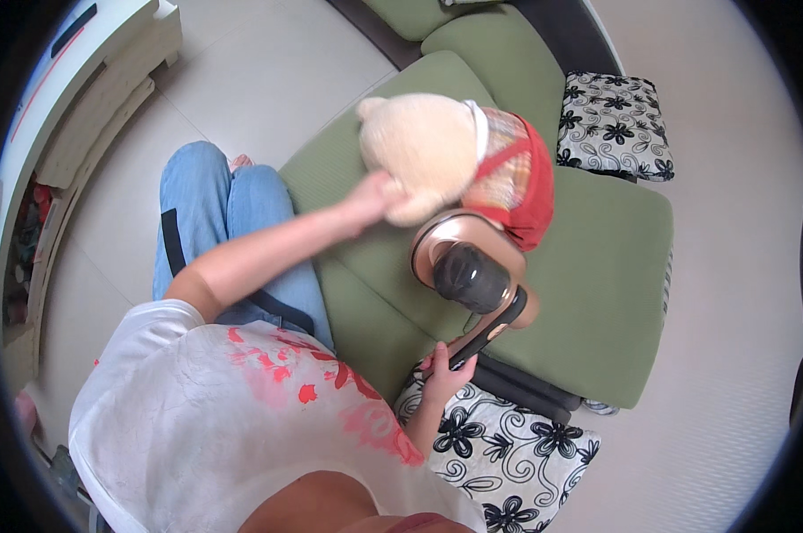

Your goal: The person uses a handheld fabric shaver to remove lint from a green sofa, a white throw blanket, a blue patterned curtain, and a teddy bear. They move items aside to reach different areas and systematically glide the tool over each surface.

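A cream plush bear (421,143) in a plaid shirt and red overalls lies on the green sofa seat (595,266), its head towards the left. My left hand (378,196), slightly blurred, grips the near side of its head by the ear. My right hand (449,370) is closed around the black handle of a rose-gold handheld vacuum cleaner (471,276) with a dark dust cup. The broad head of the vacuum is against the bear's near side, by the overalls; its underside is hidden.
A black-and-white floral cushion (528,443) is beneath my right forearm; another floral cushion (615,126) rests at the far right. Green back cushions (501,60) line the sofa's far side. A white cabinet (102,113) stands left, across the tiled floor (241,73).
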The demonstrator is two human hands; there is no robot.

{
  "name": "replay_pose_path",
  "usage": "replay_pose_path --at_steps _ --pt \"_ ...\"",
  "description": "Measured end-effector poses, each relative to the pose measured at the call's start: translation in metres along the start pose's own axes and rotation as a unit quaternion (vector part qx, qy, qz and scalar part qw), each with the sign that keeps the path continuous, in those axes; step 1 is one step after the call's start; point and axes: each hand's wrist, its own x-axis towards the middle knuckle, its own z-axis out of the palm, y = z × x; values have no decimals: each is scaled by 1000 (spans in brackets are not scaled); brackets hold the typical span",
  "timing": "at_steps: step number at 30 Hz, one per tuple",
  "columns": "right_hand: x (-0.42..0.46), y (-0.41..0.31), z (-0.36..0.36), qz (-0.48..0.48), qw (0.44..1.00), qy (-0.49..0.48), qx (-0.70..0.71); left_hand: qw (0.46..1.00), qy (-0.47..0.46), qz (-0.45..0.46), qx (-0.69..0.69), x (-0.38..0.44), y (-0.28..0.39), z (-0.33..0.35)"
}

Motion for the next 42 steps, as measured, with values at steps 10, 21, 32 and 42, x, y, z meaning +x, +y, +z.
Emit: replay_pose_path --at_steps 10,21,32,42 --pt "-12 14 -5 -3 996 -26 -85 938 -262 -134 184 -87 -66 10" --pt "-48 27 4 34 996 -22 -82 967 -119 -189 -118 -25 -15 -32" --pt "-61 -37 4 29 994 83 -59 935 -181 209 222 -77 -16 38" --pt "-39 -70 -24 41 989 53 -129 867 -215 250 373 -97 -10 63"
